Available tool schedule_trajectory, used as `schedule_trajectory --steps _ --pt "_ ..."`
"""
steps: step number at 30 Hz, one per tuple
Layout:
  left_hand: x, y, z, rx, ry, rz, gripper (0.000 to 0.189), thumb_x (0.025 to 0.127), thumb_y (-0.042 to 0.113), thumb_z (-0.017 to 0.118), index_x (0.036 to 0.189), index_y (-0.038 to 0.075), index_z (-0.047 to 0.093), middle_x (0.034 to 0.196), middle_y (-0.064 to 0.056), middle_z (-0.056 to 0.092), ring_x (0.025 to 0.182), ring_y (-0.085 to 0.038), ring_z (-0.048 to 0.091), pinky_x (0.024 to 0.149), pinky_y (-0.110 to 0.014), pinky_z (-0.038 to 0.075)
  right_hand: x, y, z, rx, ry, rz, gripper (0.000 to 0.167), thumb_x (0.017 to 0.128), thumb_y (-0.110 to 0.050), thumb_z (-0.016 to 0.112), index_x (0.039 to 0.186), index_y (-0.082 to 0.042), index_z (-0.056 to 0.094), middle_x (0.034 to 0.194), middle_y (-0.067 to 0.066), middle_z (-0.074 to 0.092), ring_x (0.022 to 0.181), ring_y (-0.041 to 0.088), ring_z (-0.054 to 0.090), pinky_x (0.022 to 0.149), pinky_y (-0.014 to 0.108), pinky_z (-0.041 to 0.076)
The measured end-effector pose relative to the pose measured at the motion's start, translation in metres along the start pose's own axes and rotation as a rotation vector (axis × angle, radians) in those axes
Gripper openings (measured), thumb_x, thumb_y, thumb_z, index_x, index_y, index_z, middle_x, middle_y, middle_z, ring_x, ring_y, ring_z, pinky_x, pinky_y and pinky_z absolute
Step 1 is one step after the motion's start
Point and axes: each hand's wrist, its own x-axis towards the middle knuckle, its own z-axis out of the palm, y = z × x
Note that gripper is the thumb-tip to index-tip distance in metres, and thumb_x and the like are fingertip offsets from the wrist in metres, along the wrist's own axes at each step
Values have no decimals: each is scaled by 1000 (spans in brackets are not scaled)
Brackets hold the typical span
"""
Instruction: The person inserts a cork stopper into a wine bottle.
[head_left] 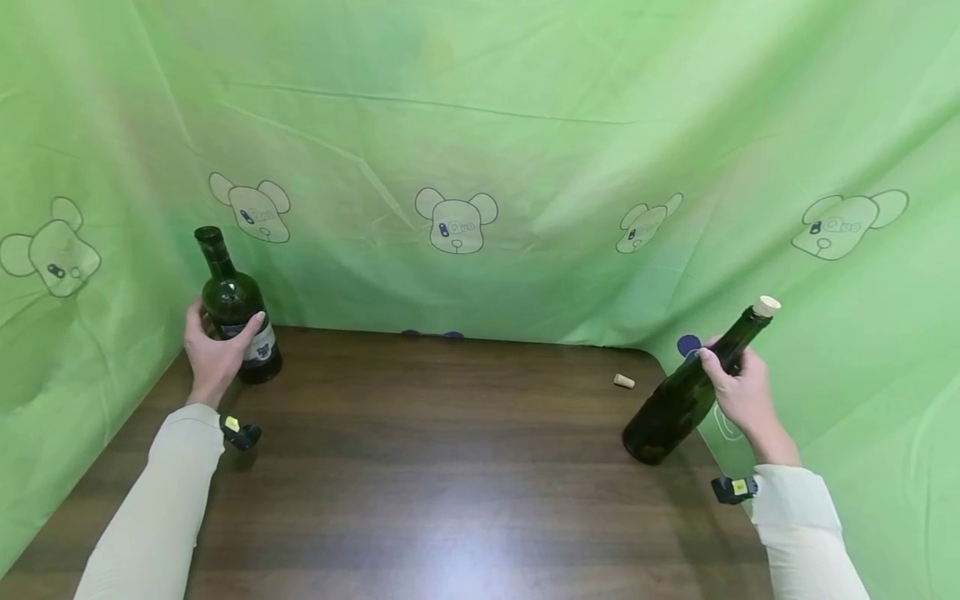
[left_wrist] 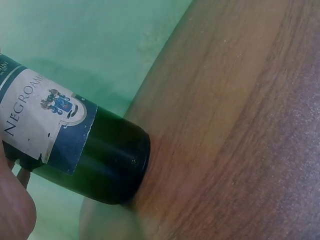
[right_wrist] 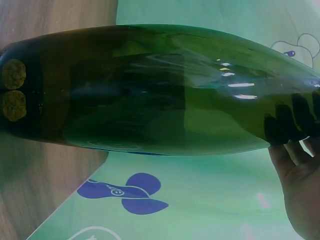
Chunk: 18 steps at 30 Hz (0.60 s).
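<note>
My left hand point(head_left: 213, 357) grips a dark green wine bottle point(head_left: 231, 293) by its body, at the table's far left. A white and blue label point(left_wrist: 55, 117) reading "Negroam…" faces the left wrist camera; the lettering is partly cut off. At the far right, my right hand point(head_left: 745, 398) holds a second green wine bottle point(head_left: 671, 412) round its neck and shoulder, tilted with the mouth up to the right. A pale cork point(head_left: 766, 306) sits in that mouth. Two round cork-like shapes point(right_wrist: 14, 90) show at this bottle's base end in the right wrist view.
A small loose cork point(head_left: 623, 381) lies on the brown wooden table point(head_left: 450, 450), left of the tilted bottle. Green cloth point(head_left: 480, 125) printed with bear heads hangs behind the table and along both sides.
</note>
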Motion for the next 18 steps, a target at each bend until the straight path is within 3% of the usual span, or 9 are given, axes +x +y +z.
schedule_trajectory --steps 7,13,15,18 --pt "5 1 3 7 -31 28 69 83 25 83 144 24 51 126 14 53 120 -9 48 105 -30 37 3 16 3 -9 24 37 20 99 -9 61 109 8 59 80 -22 57 70 -3 53 61 13 43" --pt "3 4 0 46 -81 -35 78 80 26 86 147 27 46 131 8 53 125 -14 47 110 -37 36 4 28 2 -6 2 138 26 103 -21 58 123 -5 55 100 -19 53 86 0 52 72 12 44" --pt "2 6 -3 59 -84 -59 79 79 28 87 147 27 46 132 8 52 126 -14 47 111 -38 36 4 20 1 67 94 141 24 103 -18 53 126 -10 51 110 -15 49 96 1 49 81 11 42" --pt "0 7 -3 57 -39 -53 76 77 28 89 143 25 52 128 11 55 122 -12 50 108 -34 39 6 -10 0 281 416 55 29 97 -6 48 125 -11 49 112 -6 48 99 8 47 87 17 40"
